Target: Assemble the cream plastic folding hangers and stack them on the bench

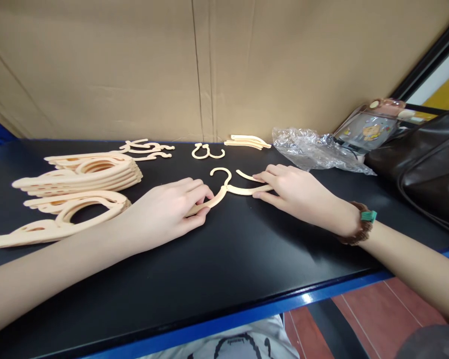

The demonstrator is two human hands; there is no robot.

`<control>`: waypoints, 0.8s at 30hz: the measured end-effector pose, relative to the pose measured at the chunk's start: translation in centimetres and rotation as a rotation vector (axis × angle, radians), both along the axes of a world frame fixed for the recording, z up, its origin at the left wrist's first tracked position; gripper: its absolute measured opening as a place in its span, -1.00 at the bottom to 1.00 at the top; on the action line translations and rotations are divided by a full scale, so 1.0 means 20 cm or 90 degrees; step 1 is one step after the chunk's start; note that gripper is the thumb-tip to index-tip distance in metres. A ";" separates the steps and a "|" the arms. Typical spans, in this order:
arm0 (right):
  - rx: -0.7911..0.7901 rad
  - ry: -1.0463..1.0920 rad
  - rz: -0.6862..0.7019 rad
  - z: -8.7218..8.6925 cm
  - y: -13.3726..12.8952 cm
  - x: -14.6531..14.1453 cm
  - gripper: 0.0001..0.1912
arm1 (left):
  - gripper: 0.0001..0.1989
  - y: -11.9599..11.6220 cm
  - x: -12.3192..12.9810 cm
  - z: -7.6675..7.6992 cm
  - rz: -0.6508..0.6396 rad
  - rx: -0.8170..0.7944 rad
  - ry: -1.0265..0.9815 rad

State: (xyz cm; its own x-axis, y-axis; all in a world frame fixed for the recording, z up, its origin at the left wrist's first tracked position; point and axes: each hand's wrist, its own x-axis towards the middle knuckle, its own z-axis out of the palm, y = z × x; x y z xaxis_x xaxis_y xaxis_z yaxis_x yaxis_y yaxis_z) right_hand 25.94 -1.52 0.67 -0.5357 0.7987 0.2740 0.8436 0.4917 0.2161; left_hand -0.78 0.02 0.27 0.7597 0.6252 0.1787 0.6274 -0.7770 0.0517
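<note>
Beige hanger point(241, 190) (one) between fingers point(199, 193)

No words, labels, brands or numbers are showing readably in your view. At six o'clock, by your lap, pale cloth point(271, 329) is carrying a dark print point(220, 343); inside it, a tiny row of marks point(236, 341) is resembling lettering, but it is appearing too small and blurred for you to make out. Toward half past two, a see-through container point(353, 133) is bearing a little cartoon picture point(371, 132), giving you no legible writing.
</note>
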 end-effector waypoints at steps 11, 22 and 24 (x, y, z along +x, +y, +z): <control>-0.131 0.065 0.072 0.03 0.01 0.01 -0.68 | -0.76 0.01 -0.01 0.00 -0.014 0.014 0.003; -0.105 0.066 0.095 0.01 0.04 0.03 -0.76 | -0.75 0.01 0.00 0.00 -0.023 0.001 -0.003; -0.099 0.057 0.105 0.01 0.04 0.03 -0.76 | -0.76 0.01 -0.01 0.00 -0.025 0.003 -0.004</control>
